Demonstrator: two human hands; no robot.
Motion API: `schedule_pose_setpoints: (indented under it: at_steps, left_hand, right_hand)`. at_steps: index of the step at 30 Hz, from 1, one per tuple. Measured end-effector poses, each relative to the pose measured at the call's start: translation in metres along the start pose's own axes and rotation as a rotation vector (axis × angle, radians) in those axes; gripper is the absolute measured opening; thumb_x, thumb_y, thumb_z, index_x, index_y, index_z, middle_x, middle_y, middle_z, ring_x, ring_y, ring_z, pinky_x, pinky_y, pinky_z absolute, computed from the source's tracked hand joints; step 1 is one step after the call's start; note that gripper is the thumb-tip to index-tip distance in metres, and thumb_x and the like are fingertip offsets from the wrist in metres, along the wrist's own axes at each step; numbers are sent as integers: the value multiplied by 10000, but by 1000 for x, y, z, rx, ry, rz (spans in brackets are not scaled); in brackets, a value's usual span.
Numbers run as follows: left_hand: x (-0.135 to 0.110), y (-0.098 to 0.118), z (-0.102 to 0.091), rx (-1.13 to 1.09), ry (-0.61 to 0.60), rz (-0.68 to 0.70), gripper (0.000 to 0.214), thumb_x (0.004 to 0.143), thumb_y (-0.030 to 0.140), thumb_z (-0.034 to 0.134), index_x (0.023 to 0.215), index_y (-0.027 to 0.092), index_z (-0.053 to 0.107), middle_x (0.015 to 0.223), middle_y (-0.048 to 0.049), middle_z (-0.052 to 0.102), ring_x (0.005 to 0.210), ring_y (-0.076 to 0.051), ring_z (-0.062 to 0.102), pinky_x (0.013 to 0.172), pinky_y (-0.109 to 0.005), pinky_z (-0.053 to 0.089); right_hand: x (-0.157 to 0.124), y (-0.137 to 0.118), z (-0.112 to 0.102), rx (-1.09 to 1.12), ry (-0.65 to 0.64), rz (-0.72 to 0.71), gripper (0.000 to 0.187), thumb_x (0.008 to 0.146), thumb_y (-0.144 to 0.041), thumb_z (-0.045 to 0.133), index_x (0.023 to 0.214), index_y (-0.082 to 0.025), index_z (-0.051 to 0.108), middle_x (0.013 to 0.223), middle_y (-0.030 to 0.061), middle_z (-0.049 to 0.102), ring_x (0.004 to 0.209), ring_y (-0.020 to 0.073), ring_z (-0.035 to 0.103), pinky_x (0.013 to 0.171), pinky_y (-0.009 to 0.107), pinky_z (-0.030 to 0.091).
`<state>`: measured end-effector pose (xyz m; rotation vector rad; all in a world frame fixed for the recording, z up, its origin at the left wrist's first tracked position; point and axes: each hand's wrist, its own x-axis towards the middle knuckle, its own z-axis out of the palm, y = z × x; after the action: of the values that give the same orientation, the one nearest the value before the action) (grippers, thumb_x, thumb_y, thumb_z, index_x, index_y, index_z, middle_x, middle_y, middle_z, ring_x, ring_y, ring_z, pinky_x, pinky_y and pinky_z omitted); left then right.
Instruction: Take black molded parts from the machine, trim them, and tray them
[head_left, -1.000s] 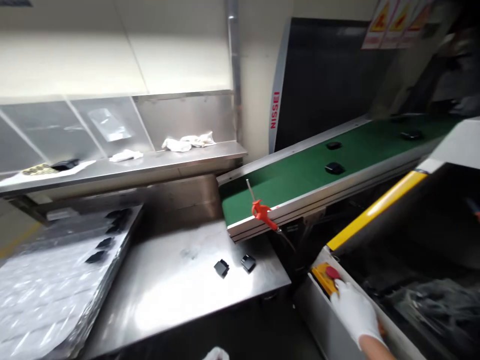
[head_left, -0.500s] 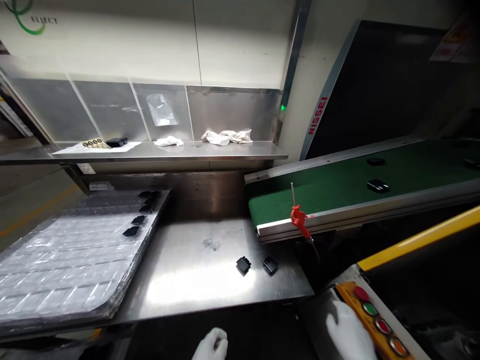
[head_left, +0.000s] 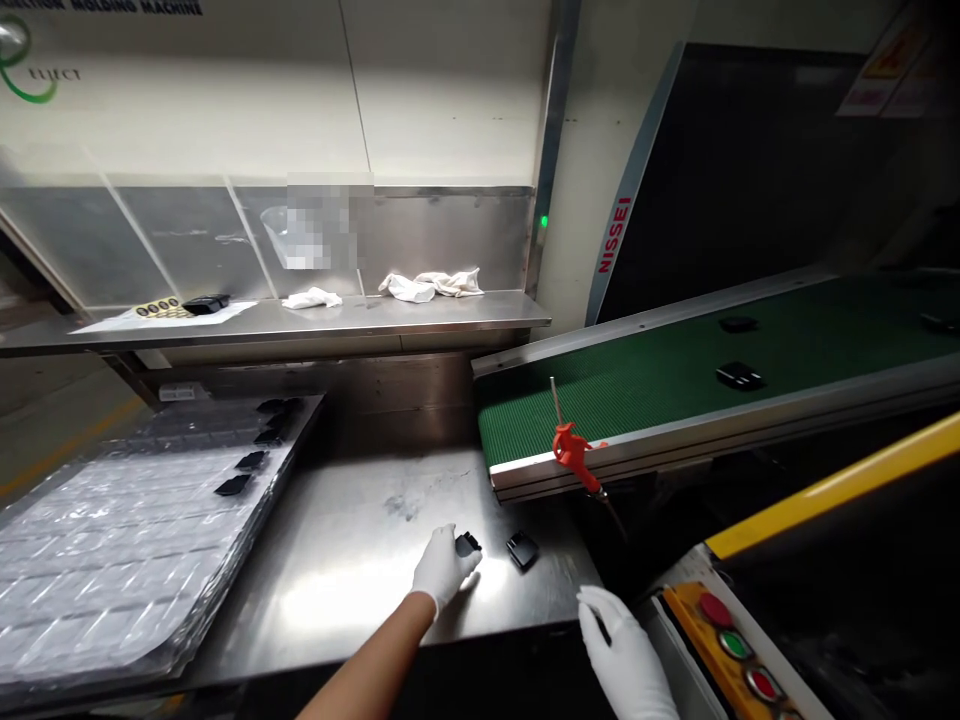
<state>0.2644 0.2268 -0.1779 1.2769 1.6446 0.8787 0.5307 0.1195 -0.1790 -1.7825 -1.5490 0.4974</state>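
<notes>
My left hand (head_left: 442, 568), in a white glove, reaches across the steel table (head_left: 352, 560) and its fingers close on a small black plastic part (head_left: 468, 544). A second black part (head_left: 521, 549) lies just to its right. My right hand (head_left: 626, 655), also gloved, hovers near the table's front right corner with fingers stretched out and nothing in them. More black parts (head_left: 739, 376) ride on the green conveyor belt (head_left: 660, 385) at right.
A stack of clear blister trays (head_left: 127, 540) with a few black parts fills the left. A red air gun (head_left: 574, 452) hangs at the belt's end. A yellow button panel (head_left: 731, 645) sits at bottom right. White rags (head_left: 431, 284) lie on the back shelf.
My left hand has come up from the bottom edge to the black part on the table. My right hand has left the button panel and moved left toward the table corner.
</notes>
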Motion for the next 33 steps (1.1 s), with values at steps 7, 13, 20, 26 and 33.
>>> schedule_pose_setpoints:
  at_steps: [7, 13, 20, 26, 33]
  left_hand:
    - [16, 10, 30, 168, 8, 52, 279, 535, 113, 726, 633, 227, 490, 719, 39, 401, 749, -237, 573, 775, -351, 404]
    - [15, 9, 32, 146, 36, -1, 319, 503, 103, 747, 603, 244, 479, 645, 65, 371, 666, -192, 537, 690, -316, 398]
    - [-5, 13, 34, -86, -28, -227, 309, 608, 199, 757, 720, 212, 470, 602, 37, 511, 556, -166, 560, 552, -296, 456]
    - [-45, 29, 25, -547, -86, -377, 363, 796, 498, 657, 844, 196, 461, 820, -34, 641, 543, -81, 576, 458, -181, 418]
    - [-103, 54, 4, -1209, -124, -514, 325, 785, 365, 711, 984, 194, 520, 918, -57, 641, 996, -317, 690, 687, -321, 574]
  right_hand:
    - [28, 22, -47, -55, 130, -58, 359, 901, -404, 438, 1012, -199, 711, 1126, 112, 711, 1047, 273, 670, 975, 471, 542]
    - [67, 2, -73, -205, 323, -276, 392, 892, -380, 486, 1174, -136, 605, 1213, 164, 646, 1096, 277, 629, 987, 467, 515]
    - [143, -47, -64, -495, 376, -511, 727, 765, -483, 654, 1329, -70, 455, 1330, 227, 551, 1277, 367, 469, 1079, 536, 354]
    - [177, -54, -57, -603, 317, -562, 614, 836, -531, 554, 1211, -44, 544, 1151, 208, 669, 1221, 363, 523, 1108, 566, 239]
    - [186, -45, -50, -687, 332, -645, 663, 806, -526, 551, 1215, -4, 533, 1052, 227, 684, 1143, 358, 563, 1105, 565, 249]
